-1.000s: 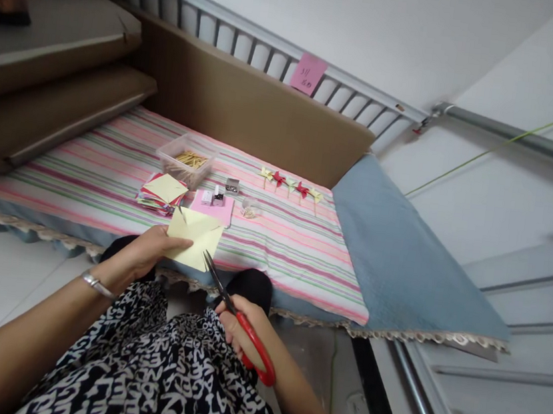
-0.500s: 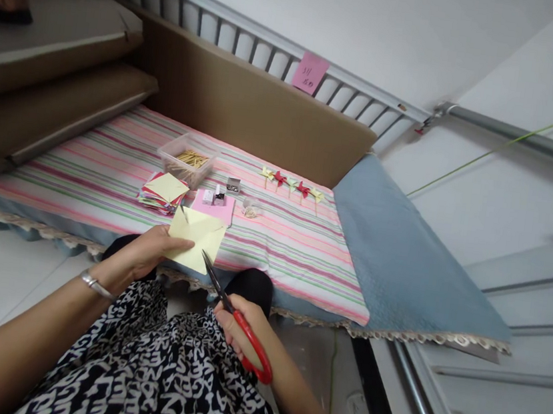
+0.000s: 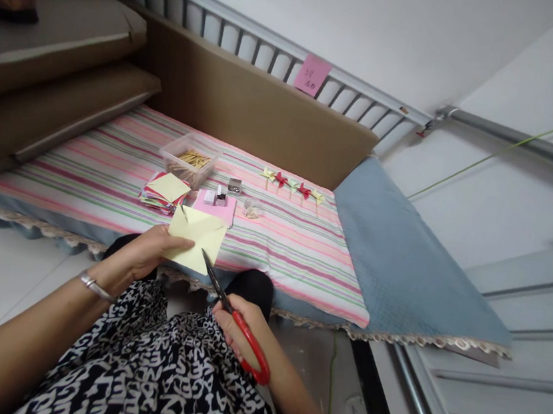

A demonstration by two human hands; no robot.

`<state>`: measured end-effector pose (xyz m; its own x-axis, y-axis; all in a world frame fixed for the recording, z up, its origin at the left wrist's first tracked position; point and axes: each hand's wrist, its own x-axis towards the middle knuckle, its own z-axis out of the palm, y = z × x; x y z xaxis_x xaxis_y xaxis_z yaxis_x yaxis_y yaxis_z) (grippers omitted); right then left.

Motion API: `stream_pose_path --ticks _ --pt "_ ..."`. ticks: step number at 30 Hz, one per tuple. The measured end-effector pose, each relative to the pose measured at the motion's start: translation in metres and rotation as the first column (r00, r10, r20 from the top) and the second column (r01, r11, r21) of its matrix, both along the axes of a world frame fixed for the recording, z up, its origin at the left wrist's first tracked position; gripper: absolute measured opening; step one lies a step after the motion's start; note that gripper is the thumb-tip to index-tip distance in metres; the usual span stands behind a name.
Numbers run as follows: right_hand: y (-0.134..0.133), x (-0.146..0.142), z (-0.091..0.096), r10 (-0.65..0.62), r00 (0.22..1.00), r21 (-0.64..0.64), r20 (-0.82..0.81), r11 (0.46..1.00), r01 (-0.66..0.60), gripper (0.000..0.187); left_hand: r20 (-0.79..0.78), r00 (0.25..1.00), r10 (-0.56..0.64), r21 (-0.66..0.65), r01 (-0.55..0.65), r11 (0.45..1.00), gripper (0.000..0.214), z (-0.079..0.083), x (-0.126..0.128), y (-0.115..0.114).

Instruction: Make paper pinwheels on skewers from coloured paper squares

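Observation:
My left hand (image 3: pixel 144 252) pinches a square of pale yellow paper (image 3: pixel 197 237) by its left side, above the near edge of the striped bedcover (image 3: pixel 276 247). My right hand (image 3: pixel 236 326) grips red-handled scissors (image 3: pixel 235 319), thumb and fingers through the loops. The blades reach up and left and meet the paper's lower right edge. A silver bracelet sits on my left wrist.
On the bedcover lie a stack of coloured paper squares (image 3: pixel 163 192), a clear tub of wooden sticks (image 3: pixel 189 159), a pink sheet with small boxes (image 3: pixel 215 201), and a row of small paper pinwheels (image 3: pixel 292 185). A brown headboard (image 3: pixel 248 106) and a blue blanket (image 3: pixel 401 256) border it.
The scissor blades have pushed slightly further into the paper's edge. The view has shifted a little; my left hand and the paper stay nearly still.

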<state>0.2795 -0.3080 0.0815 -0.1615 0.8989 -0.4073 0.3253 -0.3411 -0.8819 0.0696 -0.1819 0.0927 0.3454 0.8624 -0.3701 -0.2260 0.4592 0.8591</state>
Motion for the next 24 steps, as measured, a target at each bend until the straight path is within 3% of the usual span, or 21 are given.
stream_pose_path --ticks 11,24 --pt "0.001 -0.001 0.013 0.013 1.000 0.031 0.011 0.999 -0.014 0.021 -0.009 1.000 -0.003 0.000 0.003 1.000 0.044 -0.002 0.000 0.002" --pt "0.001 0.004 0.009 0.070 0.989 0.117 0.127 0.990 -0.085 0.012 -0.007 1.000 -0.019 0.010 0.019 1.000 0.047 -0.004 0.000 0.003"
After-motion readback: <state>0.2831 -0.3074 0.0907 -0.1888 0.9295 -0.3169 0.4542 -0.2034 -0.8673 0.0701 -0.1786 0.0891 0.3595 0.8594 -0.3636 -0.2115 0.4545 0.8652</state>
